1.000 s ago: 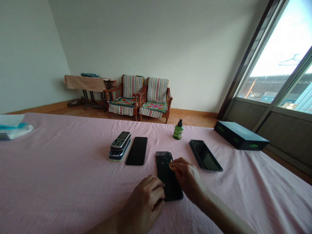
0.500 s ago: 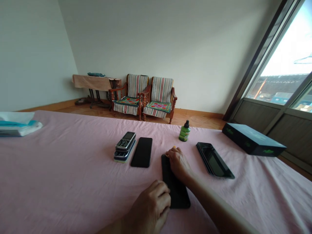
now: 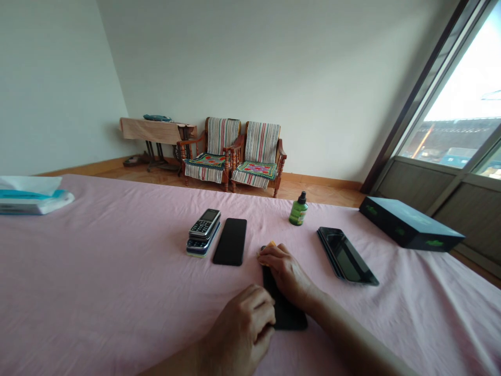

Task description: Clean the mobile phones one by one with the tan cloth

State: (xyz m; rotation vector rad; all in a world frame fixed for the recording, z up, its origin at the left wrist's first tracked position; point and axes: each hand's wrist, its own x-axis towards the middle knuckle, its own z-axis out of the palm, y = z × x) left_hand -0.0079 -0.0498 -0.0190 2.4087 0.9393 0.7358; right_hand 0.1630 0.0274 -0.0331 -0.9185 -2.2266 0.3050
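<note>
A dark tablet point(image 3: 287, 315) lies flat on the pink cloth in front of me, partly covered by both hands. My left hand point(image 3: 245, 324) is closed, its curled fingers gripping the tablet's left edge. Over the tablet's far end, my right hand point(image 3: 284, 269) presses down with bent fingers on a small yellow cloth point(image 3: 271, 243). Most of that cloth is hidden under the fingers. Just left of the tablet lies a black smartphone point(image 3: 230, 242), and beside it a stack of keypad phones point(image 3: 204, 230).
A green spray bottle point(image 3: 298, 210) stands beyond my right hand. Stacked tablets point(image 3: 347, 256) lie to the right, with a black box point(image 3: 409, 224) behind them. A tissue pack point(image 3: 35, 198) sits at far left. Two wooden chairs point(image 3: 256, 151) stand by the wall.
My right hand has slid a little from the tablet's right side towards its far left corner, and more of the yellow cloth shows. My left hand keeps its place at the edge.
</note>
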